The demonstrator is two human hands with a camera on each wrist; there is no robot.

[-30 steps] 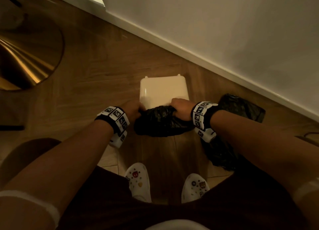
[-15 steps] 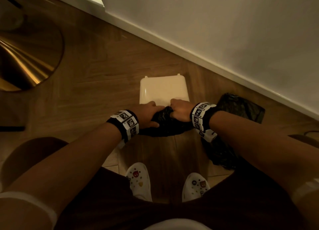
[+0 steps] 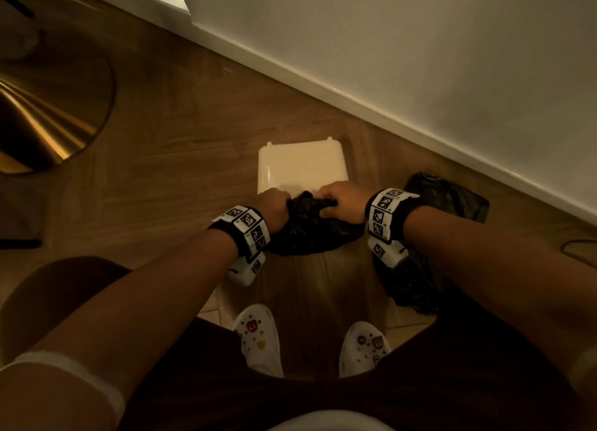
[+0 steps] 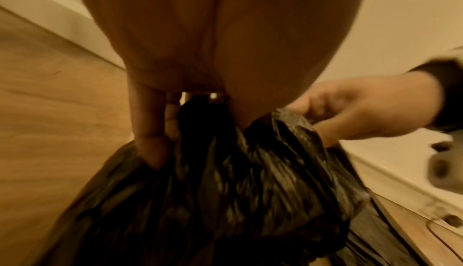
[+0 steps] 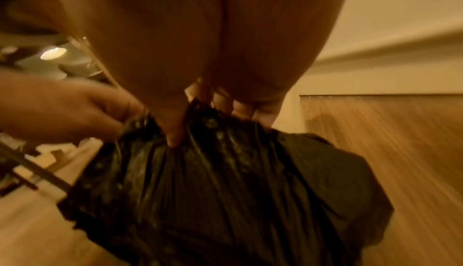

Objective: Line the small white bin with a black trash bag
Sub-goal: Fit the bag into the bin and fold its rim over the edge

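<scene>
The small white bin (image 3: pixel 300 165) stands on the wood floor near the wall, its flat pale top facing me. In front of it hangs a crumpled black trash bag (image 3: pixel 310 230), gathered at its top edge. My left hand (image 3: pixel 274 206) grips the bunched plastic from the left, fingers curled into it (image 4: pixel 150 131). My right hand (image 3: pixel 342 201) pinches the same gathered edge from the right, thumb pressed into the folds (image 5: pixel 175 131). The two hands sit close together above the bag (image 5: pixel 225 191), which droops below them (image 4: pixel 213 191).
A second black bag (image 3: pixel 429 236) lies on the floor under my right forearm. The white baseboard (image 3: pixel 355 97) and wall run diagonally behind the bin. A brass round base (image 3: pixel 48 107) stands at the left. My white clogs (image 3: pixel 258 340) are below the bag.
My left hand has moved right along the bag's top edge until it sits close to the right hand, bunching the plastic between them. The right hand stayed nearly still.
</scene>
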